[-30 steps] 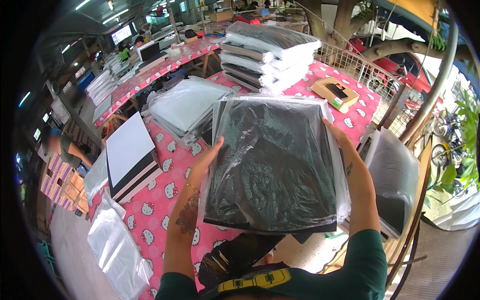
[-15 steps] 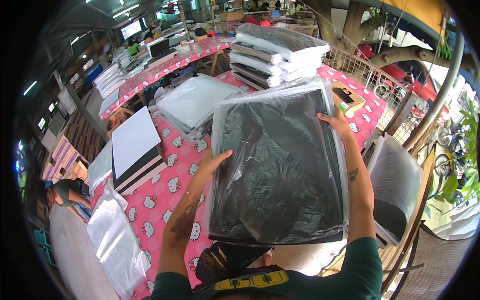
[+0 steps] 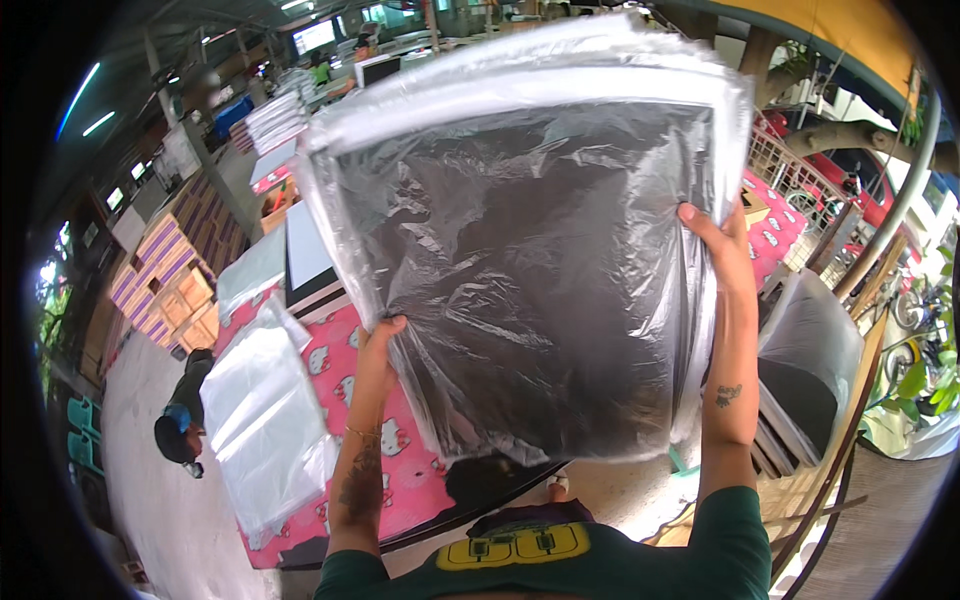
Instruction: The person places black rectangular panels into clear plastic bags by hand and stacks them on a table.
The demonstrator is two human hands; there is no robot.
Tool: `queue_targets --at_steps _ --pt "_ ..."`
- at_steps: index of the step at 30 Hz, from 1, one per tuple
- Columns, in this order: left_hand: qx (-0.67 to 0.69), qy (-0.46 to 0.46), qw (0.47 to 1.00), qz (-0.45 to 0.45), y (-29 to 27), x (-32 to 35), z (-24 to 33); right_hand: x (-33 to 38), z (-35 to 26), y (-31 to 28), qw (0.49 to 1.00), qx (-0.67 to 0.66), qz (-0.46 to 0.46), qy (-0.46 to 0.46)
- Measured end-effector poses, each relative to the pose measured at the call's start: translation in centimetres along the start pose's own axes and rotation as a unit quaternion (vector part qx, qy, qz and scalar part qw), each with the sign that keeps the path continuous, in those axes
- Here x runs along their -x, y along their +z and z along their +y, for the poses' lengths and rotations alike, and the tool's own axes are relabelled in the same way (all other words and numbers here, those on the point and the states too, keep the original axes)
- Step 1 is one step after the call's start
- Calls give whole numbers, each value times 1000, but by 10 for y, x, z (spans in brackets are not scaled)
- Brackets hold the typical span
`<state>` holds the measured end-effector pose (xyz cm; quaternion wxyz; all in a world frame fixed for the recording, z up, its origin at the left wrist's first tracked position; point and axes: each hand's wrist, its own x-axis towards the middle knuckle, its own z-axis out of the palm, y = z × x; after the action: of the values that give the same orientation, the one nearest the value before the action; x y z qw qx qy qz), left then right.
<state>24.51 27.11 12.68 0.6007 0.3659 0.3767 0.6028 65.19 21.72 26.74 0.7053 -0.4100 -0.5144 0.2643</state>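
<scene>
A stack of large black sheets in clear plastic bags [image 3: 540, 280] is held up in front of me, tilted, with its far edge raised. My left hand [image 3: 378, 350] grips its left side, the thumb pressed on the top plastic. On the right side my right hand [image 3: 724, 245] clasps it the same way, thumb on top and fingers hidden underneath. Creases run through the plastic from both thumbs. Beneath and beyond it lies a table with a pink patterned cloth [image 3: 400, 425], much of which the stack hides.
Loose clear plastic bags [image 3: 265, 415] lie on the table's left part, near a pile of boards with a white top [image 3: 312, 250]. More bagged black sheets [image 3: 808, 370] lean at right. A person [image 3: 185, 420] bends low at left, near stacked boxes [image 3: 165, 260].
The bagged stack has risen and its far edge tipped up, covering the piles behind it. Both hands keep hold of its sides. At left the person has bent lower.
</scene>
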Motion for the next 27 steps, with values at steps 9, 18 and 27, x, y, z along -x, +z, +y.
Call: queue_targets --at_steps 9,18,27 --pt "-59 88 988 -111 -152 41 64 85 42 46 989 -46 -133 38" --pt "-83 36 988 -125 -148 33 78 88 46 66 990 -37 -136 25" --pt "-54 51 993 -89 -150 17 64 -10 -104 176 721 568 -257 -302"
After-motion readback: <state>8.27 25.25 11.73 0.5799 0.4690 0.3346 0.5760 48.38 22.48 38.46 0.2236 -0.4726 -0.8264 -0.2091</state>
